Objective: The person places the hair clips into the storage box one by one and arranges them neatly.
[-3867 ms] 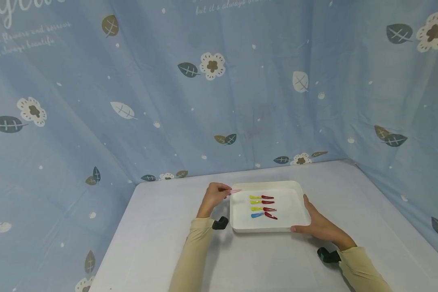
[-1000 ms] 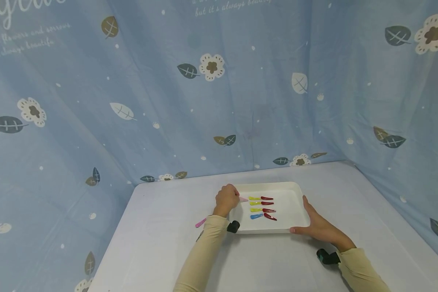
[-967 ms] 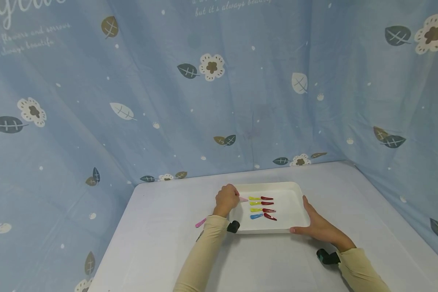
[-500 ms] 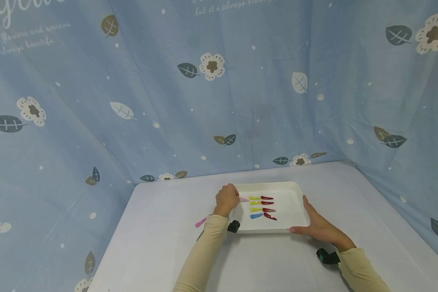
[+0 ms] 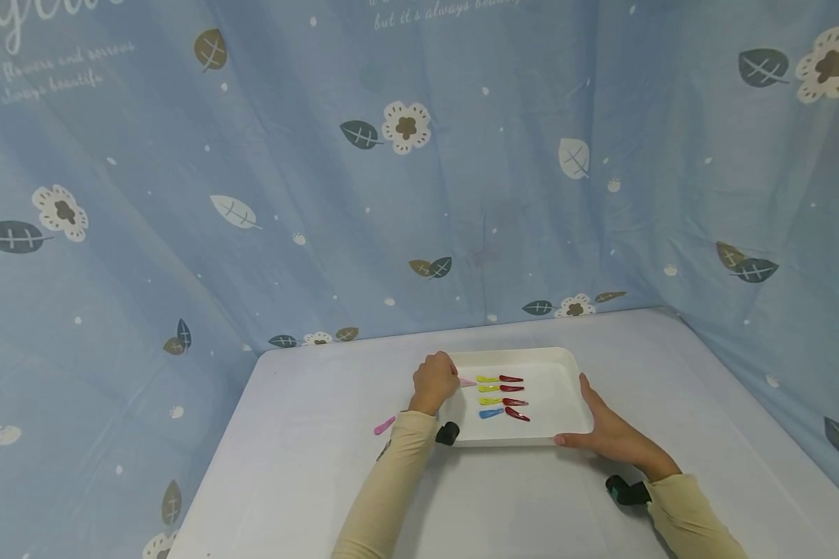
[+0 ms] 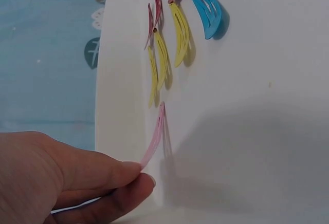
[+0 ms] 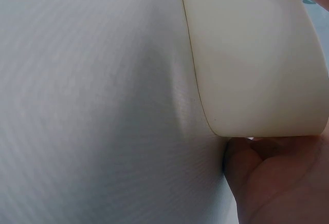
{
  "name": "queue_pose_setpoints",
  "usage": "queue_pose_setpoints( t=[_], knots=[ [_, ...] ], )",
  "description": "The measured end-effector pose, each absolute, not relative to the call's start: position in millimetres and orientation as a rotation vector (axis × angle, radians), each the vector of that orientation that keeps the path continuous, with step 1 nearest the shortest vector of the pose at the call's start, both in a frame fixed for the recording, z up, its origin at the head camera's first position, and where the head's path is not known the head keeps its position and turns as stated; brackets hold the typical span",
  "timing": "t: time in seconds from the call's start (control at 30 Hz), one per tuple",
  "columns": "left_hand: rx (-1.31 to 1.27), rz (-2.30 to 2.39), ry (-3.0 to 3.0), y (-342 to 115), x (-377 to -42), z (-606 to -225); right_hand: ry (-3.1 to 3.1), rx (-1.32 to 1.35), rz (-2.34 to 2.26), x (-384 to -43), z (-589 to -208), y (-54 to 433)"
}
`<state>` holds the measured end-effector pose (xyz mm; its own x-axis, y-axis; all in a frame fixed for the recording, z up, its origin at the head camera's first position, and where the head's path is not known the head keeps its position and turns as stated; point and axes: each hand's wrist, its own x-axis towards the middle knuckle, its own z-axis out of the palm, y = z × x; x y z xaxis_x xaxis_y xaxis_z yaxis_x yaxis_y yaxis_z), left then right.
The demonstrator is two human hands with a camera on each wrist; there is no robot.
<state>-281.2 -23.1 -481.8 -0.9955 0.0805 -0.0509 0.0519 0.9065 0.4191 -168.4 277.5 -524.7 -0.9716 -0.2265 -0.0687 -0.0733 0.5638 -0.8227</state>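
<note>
My left hand (image 5: 433,383) reaches over the left side of the white tray (image 5: 555,388). Between thumb and fingertips it pinches a pale pink hair clip (image 6: 156,136), whose narrow end points to the yellow clips. In the tray lie several snap hair clips in rows: yellow clips (image 5: 490,401) on the left, red clips (image 5: 513,388) on the right, and a blue clip (image 5: 492,413) in the nearest row beside a red one. My right hand (image 5: 618,431) grips the tray's near right corner, thumb at the front wall and fingers along the right side.
A darker pink hair clip (image 5: 384,425) lies on the white tabletop (image 5: 301,450), left of the tray and close to my left sleeve. A blue patterned curtain (image 5: 391,194) hangs behind and at both sides of the table.
Since the oldest frame, my left hand has moved right and nearer, bringing the pale pink clip inside the tray beside the yellow ones. Over the last second, hardly anything moves. The right hand stays put.
</note>
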Motion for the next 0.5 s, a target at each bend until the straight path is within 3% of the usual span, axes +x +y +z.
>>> queue_pose_setpoints(
  t=[0.5],
  knots=[
    [0.096, 0.642, 3.015, -23.5, -281.2, -481.2, 2.657, -0.309, -1.390, -168.9, -525.9, 277.4]
  ],
)
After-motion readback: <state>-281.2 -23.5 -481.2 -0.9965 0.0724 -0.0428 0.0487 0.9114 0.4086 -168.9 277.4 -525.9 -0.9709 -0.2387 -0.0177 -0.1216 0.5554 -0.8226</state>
